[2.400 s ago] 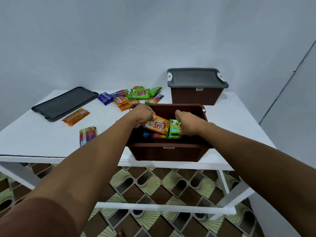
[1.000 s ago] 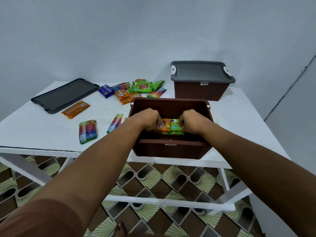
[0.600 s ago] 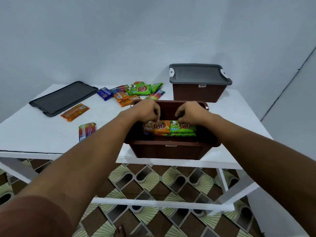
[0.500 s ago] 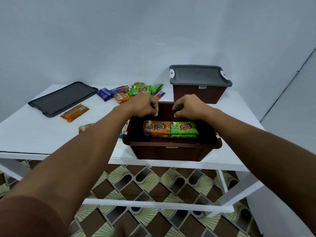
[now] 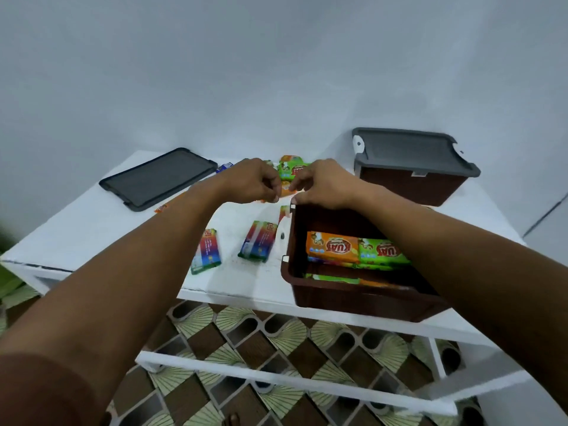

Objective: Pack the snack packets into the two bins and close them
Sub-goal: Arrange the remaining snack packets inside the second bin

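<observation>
far bin [image 5: 412, 186] lidded; near bin [image 5: 353, 298] open, part filled. loose packets [image 5: 258, 241] on desk [image 5: 92, 229], lid [image 5: 159, 176] aside. left hand [image 5: 252, 179], right hand [image 5: 322, 182] curled above far packets, grip unclear.

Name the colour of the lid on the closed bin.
Dark grey; the lid shows best in the head view.

Glossy printed packets [image 5: 333, 249] — smooth, matt plastic bin [image 5: 353, 299].

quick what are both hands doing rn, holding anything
Left hand: fingers curled, nothing visible in it; grip cannot be told.
Right hand: fingers curled beside an orange packet; grip cannot be told.
</observation>
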